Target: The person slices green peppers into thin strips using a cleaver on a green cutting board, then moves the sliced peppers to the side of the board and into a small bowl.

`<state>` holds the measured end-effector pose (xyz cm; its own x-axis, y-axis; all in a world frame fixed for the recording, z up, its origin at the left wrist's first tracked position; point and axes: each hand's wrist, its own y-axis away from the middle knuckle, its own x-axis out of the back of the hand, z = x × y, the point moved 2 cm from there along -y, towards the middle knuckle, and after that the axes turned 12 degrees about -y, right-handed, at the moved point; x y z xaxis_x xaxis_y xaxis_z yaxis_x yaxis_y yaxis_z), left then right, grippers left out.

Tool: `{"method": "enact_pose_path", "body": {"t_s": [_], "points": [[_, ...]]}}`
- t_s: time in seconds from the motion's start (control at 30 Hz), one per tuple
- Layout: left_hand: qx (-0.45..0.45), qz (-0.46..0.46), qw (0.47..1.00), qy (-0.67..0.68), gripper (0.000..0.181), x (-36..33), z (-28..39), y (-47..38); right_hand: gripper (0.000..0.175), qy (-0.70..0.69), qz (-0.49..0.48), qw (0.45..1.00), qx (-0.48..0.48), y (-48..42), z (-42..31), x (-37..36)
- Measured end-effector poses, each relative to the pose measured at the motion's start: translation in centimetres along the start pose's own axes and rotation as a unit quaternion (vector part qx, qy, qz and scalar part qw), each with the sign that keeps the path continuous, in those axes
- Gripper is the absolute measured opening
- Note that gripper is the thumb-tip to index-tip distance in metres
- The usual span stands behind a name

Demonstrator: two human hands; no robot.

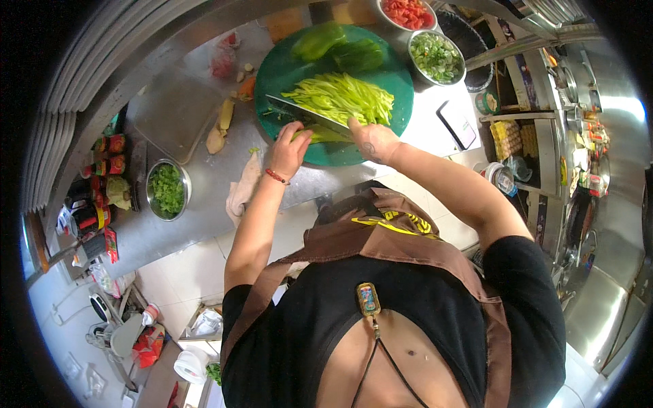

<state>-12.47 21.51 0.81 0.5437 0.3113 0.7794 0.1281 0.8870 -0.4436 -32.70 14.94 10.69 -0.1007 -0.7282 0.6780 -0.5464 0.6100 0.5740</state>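
Note:
A round green cutting board lies on the steel counter before me. My right hand grips a broad-bladed cleaver, its blade slanting across the board. Under the fingers of my left hand is a piece of green pepper, pressed to the board beside the blade. Beyond the cleaver spreads a heap of thin green pepper strips. At the board's far side sit larger green pepper pieces, uncut into strips. The cleaver's handle is hidden by my right hand.
Metal bowls of chopped red vegetable and sliced scallion stand at the back right. A phone lies to the right. Leftward are ginger, a cloth, a clear tray and a bowl of leafy greens.

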Motion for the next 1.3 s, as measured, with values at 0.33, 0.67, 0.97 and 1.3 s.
{"method": "enact_pose_path", "body": {"t_s": [0.33,0.67,0.97,1.3], "points": [[-0.038,0.001,0.999,0.005,0.011,0.9,-0.4,-1.5,0.036,0.051,-0.010,0.998,0.020,-1.5,-0.1,0.4],[-0.053,0.023,0.998,0.026,0.010,1.3,-0.9,-1.3,0.039,0.041,0.019,0.997,0.066,-0.9,-0.9,1.4],[-0.043,0.023,0.999,0.024,0.008,1.1,-0.8,-1.4,0.034,0.037,-0.022,0.999,0.003,-1.4,-1.3,0.2],[-0.043,0.033,0.998,0.012,0.011,0.9,-0.6,-1.0,0.030,0.027,0.009,0.998,0.055,0.1,-2.8,2.4]]}}
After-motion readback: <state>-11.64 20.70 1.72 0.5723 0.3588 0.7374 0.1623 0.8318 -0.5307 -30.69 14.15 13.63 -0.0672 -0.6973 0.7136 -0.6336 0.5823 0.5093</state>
